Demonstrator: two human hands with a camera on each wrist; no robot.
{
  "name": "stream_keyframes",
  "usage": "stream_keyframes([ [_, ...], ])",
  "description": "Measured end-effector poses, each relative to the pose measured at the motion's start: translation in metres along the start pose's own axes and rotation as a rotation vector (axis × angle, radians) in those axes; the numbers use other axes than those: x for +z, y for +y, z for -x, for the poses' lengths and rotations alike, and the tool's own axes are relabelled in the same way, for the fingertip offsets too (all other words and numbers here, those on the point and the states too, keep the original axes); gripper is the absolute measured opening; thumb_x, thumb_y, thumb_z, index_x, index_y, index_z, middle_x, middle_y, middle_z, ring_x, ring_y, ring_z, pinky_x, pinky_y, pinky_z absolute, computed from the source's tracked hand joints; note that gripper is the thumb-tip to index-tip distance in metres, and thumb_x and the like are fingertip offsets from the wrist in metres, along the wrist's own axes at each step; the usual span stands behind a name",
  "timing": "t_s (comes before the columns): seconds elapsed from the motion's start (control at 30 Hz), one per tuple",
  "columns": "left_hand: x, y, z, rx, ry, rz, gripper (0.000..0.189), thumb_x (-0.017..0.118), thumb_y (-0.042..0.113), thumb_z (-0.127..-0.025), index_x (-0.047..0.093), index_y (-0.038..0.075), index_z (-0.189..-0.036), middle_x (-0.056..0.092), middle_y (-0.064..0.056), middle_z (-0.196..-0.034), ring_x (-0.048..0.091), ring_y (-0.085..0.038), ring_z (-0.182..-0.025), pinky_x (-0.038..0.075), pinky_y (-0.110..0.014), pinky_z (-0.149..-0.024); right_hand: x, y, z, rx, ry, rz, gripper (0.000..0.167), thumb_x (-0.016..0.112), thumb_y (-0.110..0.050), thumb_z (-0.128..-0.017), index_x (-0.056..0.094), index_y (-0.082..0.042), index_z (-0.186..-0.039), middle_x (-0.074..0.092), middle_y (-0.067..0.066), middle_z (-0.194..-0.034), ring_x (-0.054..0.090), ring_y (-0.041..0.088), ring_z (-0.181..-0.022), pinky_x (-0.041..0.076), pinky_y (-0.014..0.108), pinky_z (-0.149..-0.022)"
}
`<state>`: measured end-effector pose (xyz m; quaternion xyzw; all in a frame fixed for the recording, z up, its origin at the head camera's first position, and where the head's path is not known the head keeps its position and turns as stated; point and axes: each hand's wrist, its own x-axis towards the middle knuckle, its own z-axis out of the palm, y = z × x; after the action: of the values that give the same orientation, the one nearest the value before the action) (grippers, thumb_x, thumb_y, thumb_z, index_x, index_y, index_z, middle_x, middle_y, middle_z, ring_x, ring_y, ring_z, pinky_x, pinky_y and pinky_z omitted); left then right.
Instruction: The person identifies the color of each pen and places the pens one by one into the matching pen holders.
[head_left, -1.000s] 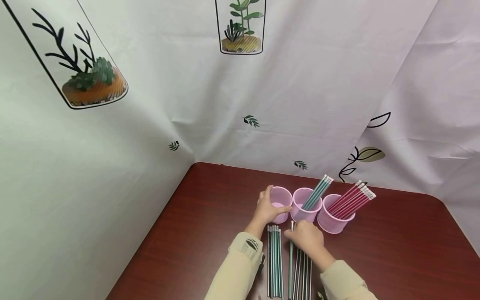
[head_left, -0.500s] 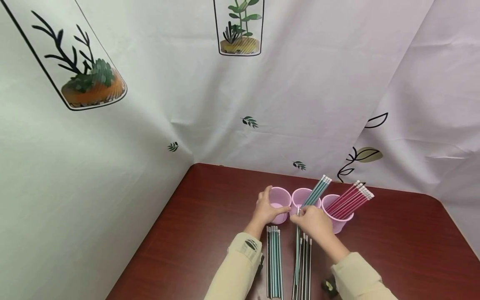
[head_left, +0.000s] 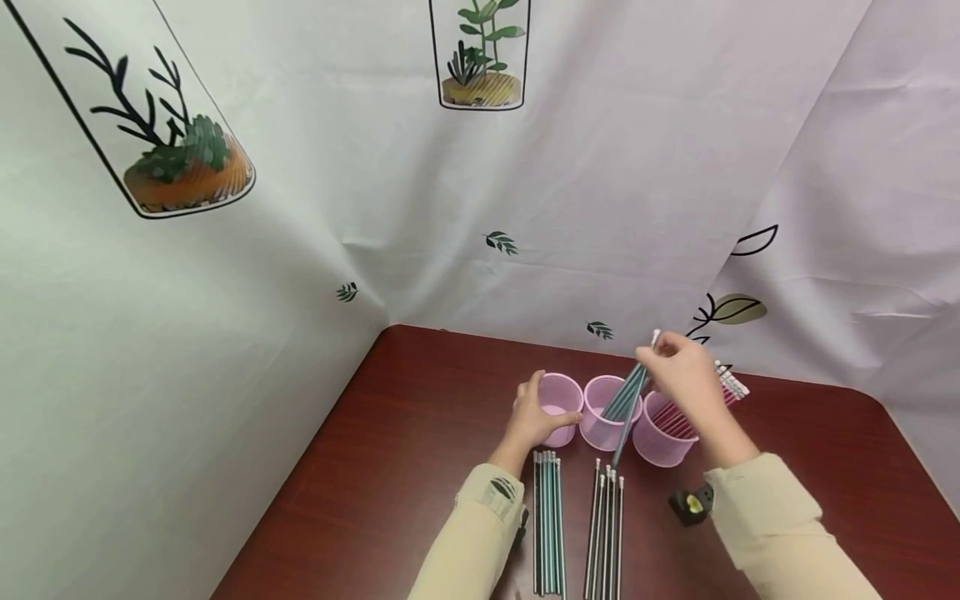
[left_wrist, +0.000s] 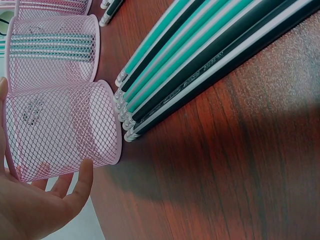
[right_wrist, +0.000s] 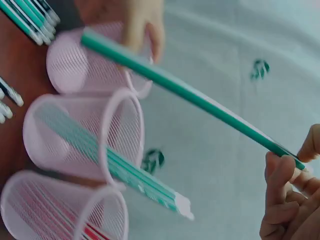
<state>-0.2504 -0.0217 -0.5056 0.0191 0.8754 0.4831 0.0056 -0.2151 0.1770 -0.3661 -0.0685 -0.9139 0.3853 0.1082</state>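
Observation:
My right hand (head_left: 686,371) pinches a green pencil (right_wrist: 200,102) near its white eraser end. The pencil slants down in front of the middle pink mesh pencil cup (head_left: 603,429), its lower end outside the rim. Several green pencils (right_wrist: 145,182) lean in that cup. My left hand (head_left: 531,417) grips the left mesh pencil cup (left_wrist: 60,130), thumb on one side and fingers on the other; no pencils show inside it. In the right mesh pencil cup (head_left: 660,446) stand several dark pink pencils (head_left: 731,387), partly hidden behind my right hand.
A row of green and black pencils (head_left: 549,525) lies on the dark red table (head_left: 405,433) below the left cup. Beside it lies a group of black pencils (head_left: 604,533). A patterned white cloth (head_left: 585,183) hangs behind the table.
The right hand has lifted the green pencil off the table and carried it up and to the right, over the cups. The left hand has stayed on the left cup.

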Motion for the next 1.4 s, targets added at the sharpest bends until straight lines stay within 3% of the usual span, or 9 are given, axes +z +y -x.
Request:
stream_keyframes([
  [0.17,0.000,0.000,-0.001,0.002,0.001,-0.001,0.101,0.087,0.042,-0.057,0.034,0.022,-0.141,0.041,-0.014,-0.130,0.047,-0.033,-0.111,0.046,-0.047,-0.085,-0.012,0.010,-0.013,0.032,0.185,0.025,0.019,0.054,-0.029,-0.081,0.054,-0.011,-0.077,0.062,0.004,-0.075,0.053,0.012,-0.056,0.039,0.030,-0.050],
  [0.3,0.000,0.000,-0.001,0.006,0.003,-0.003,0.101,0.087,0.041,-0.057,0.034,0.022,-0.141,0.041,-0.014,-0.129,0.047,-0.033,-0.111,0.046,-0.047,-0.085,-0.007,0.026,-0.017,0.092,0.256,0.042,0.019,0.051,-0.031,-0.081,0.054,-0.013,-0.078,0.063,0.006,-0.080,0.051,0.021,-0.067,0.033,0.034,-0.052],
  [0.43,0.000,0.000,0.000,0.006,0.003,0.000,0.100,0.087,0.040,-0.057,0.035,0.022,-0.141,0.041,-0.014,-0.130,0.047,-0.032,-0.111,0.046,-0.047,-0.085,0.009,0.047,-0.017,0.116,0.240,0.075,0.020,0.052,-0.031,-0.082,0.056,-0.012,-0.080,0.063,0.008,-0.081,0.052,0.026,-0.072,0.034,0.036,-0.054],
  [0.63,0.002,-0.001,0.000,0.001,-0.002,0.001,0.100,0.087,0.038,-0.058,0.034,0.022,-0.141,0.041,-0.014,-0.132,0.047,-0.033,-0.112,0.046,-0.049,-0.084,0.033,0.069,-0.015,0.097,0.145,0.114,0.021,0.052,-0.028,-0.083,0.060,-0.008,-0.084,0.064,0.009,-0.080,0.055,0.029,-0.073,0.037,0.037,-0.056],
  [0.97,-0.002,0.003,0.001,0.004,-0.011,-0.013,0.099,0.086,0.040,-0.060,0.034,0.021,-0.142,0.040,-0.014,-0.133,0.048,-0.032,-0.110,0.047,-0.048,-0.084,0.044,0.075,-0.012,0.145,0.059,0.129,0.033,0.049,-0.033,-0.088,0.062,-0.004,-0.096,0.064,0.017,-0.094,0.057,0.034,-0.083,0.041,0.042,-0.063],
  [1.07,-0.001,0.002,0.001,0.006,-0.024,-0.045,0.100,0.084,0.043,-0.061,0.032,0.021,-0.143,0.040,-0.013,-0.133,0.048,-0.032,-0.110,0.047,-0.048,-0.084,0.044,0.073,-0.008,0.161,0.082,0.099,0.035,0.050,-0.037,-0.090,0.058,-0.004,-0.098,0.063,0.016,-0.092,0.057,0.033,-0.081,0.040,0.040,-0.060],
  [1.17,-0.003,0.001,-0.001,0.009,-0.063,-0.077,0.102,0.082,0.047,-0.062,0.028,0.021,-0.145,0.039,-0.014,-0.135,0.047,-0.032,-0.111,0.046,-0.049,-0.085,0.047,0.069,0.002,0.104,0.137,0.047,0.031,0.054,-0.037,-0.090,0.055,-0.006,-0.094,0.062,0.013,-0.083,0.057,0.028,-0.072,0.039,0.036,-0.057],
  [1.27,-0.009,-0.001,-0.004,0.023,-0.129,-0.075,0.099,0.078,0.049,-0.067,0.026,0.020,-0.146,0.037,-0.017,-0.136,0.046,-0.034,-0.114,0.044,-0.050,-0.088,0.058,0.063,0.021,-0.045,0.121,0.023,0.019,0.059,-0.027,-0.089,0.057,-0.008,-0.086,0.059,0.007,-0.071,0.052,0.021,-0.060,0.040,0.032,-0.055],
  [1.4,-0.023,-0.003,-0.012,0.056,-0.211,0.007,0.088,0.071,0.043,-0.078,0.024,0.018,-0.147,0.035,-0.023,-0.140,0.041,-0.038,-0.122,0.037,-0.052,-0.096,0.085,0.059,0.053,-0.209,-0.136,0.062,0.012,0.064,-0.019,-0.085,0.061,-0.013,-0.075,0.053,-0.003,-0.060,0.046,0.012,-0.052,0.041,0.028,-0.051],
])
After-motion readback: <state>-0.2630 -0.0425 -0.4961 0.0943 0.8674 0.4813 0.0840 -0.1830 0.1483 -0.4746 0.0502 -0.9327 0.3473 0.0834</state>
